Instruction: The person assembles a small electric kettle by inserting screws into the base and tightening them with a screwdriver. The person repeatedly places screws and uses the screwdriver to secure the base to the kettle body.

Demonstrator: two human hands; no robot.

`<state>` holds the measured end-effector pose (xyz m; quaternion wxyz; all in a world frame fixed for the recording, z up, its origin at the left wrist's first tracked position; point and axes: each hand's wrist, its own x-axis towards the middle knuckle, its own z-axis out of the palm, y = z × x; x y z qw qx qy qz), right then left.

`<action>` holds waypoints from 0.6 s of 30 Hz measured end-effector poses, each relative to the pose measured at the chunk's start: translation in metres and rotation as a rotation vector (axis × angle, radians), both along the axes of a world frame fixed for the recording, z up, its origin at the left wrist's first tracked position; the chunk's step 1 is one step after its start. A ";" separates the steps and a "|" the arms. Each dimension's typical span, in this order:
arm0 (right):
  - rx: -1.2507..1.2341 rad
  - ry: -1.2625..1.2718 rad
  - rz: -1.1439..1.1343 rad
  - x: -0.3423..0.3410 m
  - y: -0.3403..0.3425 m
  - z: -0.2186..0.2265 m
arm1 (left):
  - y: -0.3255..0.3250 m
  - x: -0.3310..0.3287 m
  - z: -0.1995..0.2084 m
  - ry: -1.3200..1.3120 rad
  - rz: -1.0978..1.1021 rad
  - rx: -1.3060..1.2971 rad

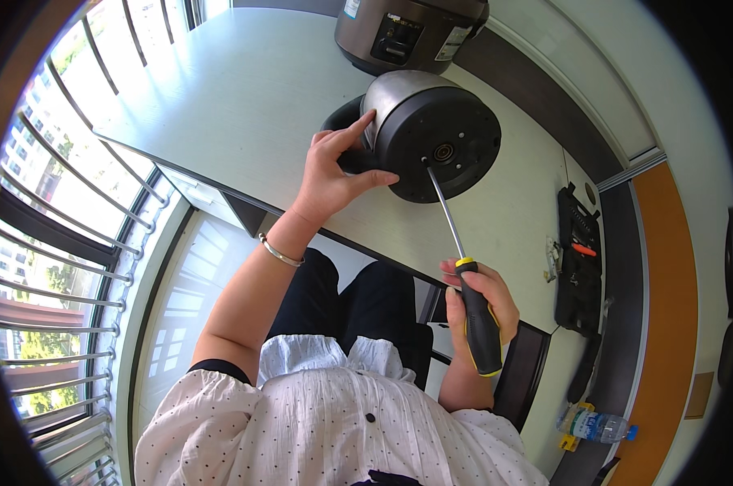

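An electric kettle (407, 89) with a steel body lies on its side on the table, its round black base turned toward me. My left hand (334, 172) steadies it at the black handle, with the index finger on the steel and the thumb at the edge of the base. In my right hand (498, 301) is a screwdriver (483, 336) with a black and yellow handle, held loosely between thumb and fingers. Its long shaft slants up to the base, and the tip meets a small hole left of the round centre connector.
Behind the kettle stands a brown rice cooker (415, 36). An open black tool case (578, 259) lies on the right of the pale table (220, 89), with small metal parts beside it. Farther down on the right lies a plastic water bottle (597, 424). A barred window is at the left.
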<state>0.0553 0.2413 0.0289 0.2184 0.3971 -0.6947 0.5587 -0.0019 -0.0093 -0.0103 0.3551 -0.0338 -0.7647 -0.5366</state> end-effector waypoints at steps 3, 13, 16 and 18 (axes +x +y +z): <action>0.041 -0.046 0.019 0.001 0.002 0.007 | 0.000 0.001 0.000 -0.004 0.007 -0.008; 0.095 -0.044 -0.010 0.001 0.007 0.008 | 0.002 0.002 0.002 -0.012 -0.002 -0.007; 0.154 0.157 -0.103 -0.002 0.001 0.019 | 0.000 0.001 0.000 -0.016 0.007 -0.018; 0.181 0.248 -0.155 -0.003 0.000 0.021 | 0.000 0.001 0.000 -0.011 0.005 -0.019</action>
